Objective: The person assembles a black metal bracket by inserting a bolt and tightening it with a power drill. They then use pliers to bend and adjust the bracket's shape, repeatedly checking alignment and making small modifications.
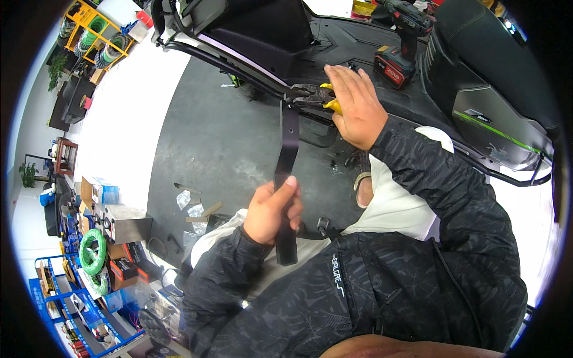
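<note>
My left hand (265, 210) is closed around the lower part of a long, flat black metal bracket (288, 134), which has a bend and a small hole in it. Its upper end reaches the edge of a black vehicle's footboard (340, 51). There, a pair of pliers (307, 94) with yellow handles has its jaws at the bracket's top end. My right hand (358, 110) lies over the pliers' handles, with its fingers fairly straight and the palm hiding part of the grip. Whatever the jaws clamp is too small to make out.
A cordless drill (406, 42) with a red and black battery stands on the footboard beside the black seat (477, 42). Scraps of plastic wrap (184, 200) lie on the grey floor. At the left are a green coiled hose (92, 252), a metal box (128, 224) and a blue shelf (77, 316).
</note>
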Tool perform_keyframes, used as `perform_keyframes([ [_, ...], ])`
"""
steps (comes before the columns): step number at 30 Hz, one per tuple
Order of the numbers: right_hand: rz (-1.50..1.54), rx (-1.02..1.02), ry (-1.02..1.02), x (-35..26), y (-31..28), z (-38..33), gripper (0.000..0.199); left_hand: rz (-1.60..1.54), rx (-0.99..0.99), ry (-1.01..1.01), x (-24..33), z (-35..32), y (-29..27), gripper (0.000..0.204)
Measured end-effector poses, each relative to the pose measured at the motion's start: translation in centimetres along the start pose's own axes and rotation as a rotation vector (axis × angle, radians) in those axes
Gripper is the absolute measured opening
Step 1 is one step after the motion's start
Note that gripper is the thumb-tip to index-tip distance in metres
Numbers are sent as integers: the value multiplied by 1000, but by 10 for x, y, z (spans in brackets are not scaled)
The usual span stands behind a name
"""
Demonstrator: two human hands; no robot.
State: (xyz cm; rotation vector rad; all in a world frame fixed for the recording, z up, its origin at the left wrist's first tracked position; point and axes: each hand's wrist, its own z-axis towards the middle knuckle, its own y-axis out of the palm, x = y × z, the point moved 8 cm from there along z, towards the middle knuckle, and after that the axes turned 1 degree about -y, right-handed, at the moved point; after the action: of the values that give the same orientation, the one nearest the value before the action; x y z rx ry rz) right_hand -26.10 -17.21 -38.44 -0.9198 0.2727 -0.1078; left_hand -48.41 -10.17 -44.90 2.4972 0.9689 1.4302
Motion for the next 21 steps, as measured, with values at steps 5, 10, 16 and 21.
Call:
perform_keyframes([
  [5,-2,-50,-116,6,3,6,94,-79,-44,-25,0,1,-3,36],
  [10,-15,-79,-131,7,7,8,96,-113,-53,-12,-1,5,-5,36],
  [16,35,-64,-101,9,10,9,97,-151,-63,15,-4,13,-6,33],
  [21,11,-59,-58,9,16,7,94,-104,-48,27,-4,21,-1,36],
])
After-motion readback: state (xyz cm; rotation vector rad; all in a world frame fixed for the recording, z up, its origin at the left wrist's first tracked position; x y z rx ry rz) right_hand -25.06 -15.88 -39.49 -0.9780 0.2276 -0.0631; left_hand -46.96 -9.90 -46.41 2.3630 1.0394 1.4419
